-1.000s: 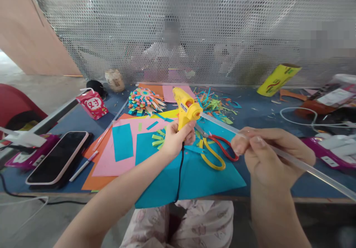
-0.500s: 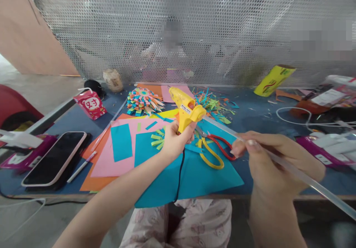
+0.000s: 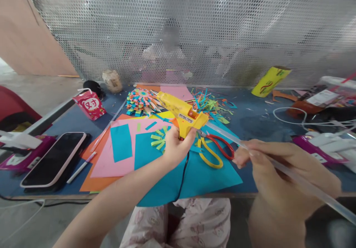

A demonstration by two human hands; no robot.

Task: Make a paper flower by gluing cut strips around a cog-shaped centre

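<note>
My left hand (image 3: 179,144) is wrapped round the handle of a yellow glue gun (image 3: 174,105), whose nozzle points to the upper left. A long translucent glue stick (image 3: 225,132) runs from the gun's rear end to the lower right. My right hand (image 3: 286,173) pinches this stick between thumb and fingers. Under the gun lie blue paper (image 3: 205,183), a green fringed paper piece (image 3: 158,143) and scissors (image 3: 213,157) with yellow and red handles. Behind the nozzle sits a multicoloured fringed paper flower (image 3: 139,105).
Pink paper (image 3: 102,168), a phone (image 3: 55,159) and a red drink carton (image 3: 90,105) are on the left. Paper scraps (image 3: 208,103) lie behind the gun. A yellow tube (image 3: 271,81) and power strip (image 3: 317,151) are on the right. A person shows behind the perforated screen (image 3: 111,29).
The glue gun has tilted, its nozzle swinging left and down to a flatter angle. My right hand has moved slightly right and down, still with the stick.
</note>
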